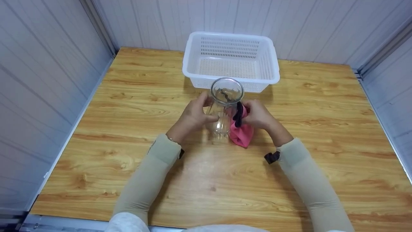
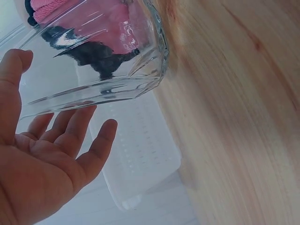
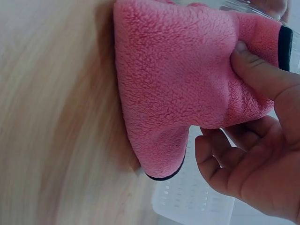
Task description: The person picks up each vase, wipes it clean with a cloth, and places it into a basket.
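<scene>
Pink and fluffy, the cloth has a dark edge and is pinched between the thumb and fingers of the right hand. It is bunched up between that hand and the clear glass jar, just beside the jar's right side, and its lower end hangs down near the wooden surface. The left hand holds the jar from the other side, with its thumb on the near side and its fingers bent round the far side. So the jar sits between the two hands, with its round mouth facing up. Past both hands is a white plastic basket full of little holes. Tan sleeves cover both arms, and pale walls stand behind the basket and at the sides.
</scene>
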`<state>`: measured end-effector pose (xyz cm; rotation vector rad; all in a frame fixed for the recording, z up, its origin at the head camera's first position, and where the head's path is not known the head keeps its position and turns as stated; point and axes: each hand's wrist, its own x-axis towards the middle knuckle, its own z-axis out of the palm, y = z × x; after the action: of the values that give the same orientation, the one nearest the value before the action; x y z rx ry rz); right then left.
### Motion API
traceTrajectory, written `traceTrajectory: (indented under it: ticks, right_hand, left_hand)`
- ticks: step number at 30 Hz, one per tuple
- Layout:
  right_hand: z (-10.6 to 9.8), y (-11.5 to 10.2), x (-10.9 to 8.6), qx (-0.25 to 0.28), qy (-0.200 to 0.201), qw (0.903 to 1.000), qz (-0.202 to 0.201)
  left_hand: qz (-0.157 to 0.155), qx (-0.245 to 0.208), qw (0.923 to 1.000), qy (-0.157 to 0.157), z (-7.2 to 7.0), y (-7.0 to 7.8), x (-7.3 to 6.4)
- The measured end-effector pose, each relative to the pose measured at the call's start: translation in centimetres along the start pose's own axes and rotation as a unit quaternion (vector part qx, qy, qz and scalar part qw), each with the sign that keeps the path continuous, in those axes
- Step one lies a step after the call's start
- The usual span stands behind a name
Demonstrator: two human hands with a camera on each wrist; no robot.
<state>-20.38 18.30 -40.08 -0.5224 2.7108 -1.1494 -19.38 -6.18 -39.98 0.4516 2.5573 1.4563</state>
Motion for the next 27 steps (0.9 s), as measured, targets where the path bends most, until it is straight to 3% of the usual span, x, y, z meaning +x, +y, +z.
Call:
traceTrajectory:
  ticks: [5,11,17,20,27]
  right_hand:
    - [0.1,0.4,-0.1,0.013,0.003,0.9998,-0.013]
    - [0.1,0.6,-0.1,0.038,0.004,0.9985,-0.04]
    - [-0.1,0.1,-0.2,0.069,0.019,0.997,-0.029]
    - [-0.5,-0.7,-0.3,0.084,0.032,0.9955,-0.031]
    - [-2.2,-4.7,-1.2,0.132,0.04,0.9898,-0.033]
  left_hand:
    - [0.014,0.0,0.9999,-0.004,0.0,0.0,-0.1]
    - [0.01,-0.014,0.9996,-0.024,-0.5,-0.1,0.3]
    - [0.02,-0.01,0.9985,-0.051,-1.1,-0.2,0.5]
    - [0.026,0.004,0.9976,-0.063,-1.2,-0.2,0.5]
    - [0.032,0.036,0.9963,-0.071,-1.3,0.0,0.5]
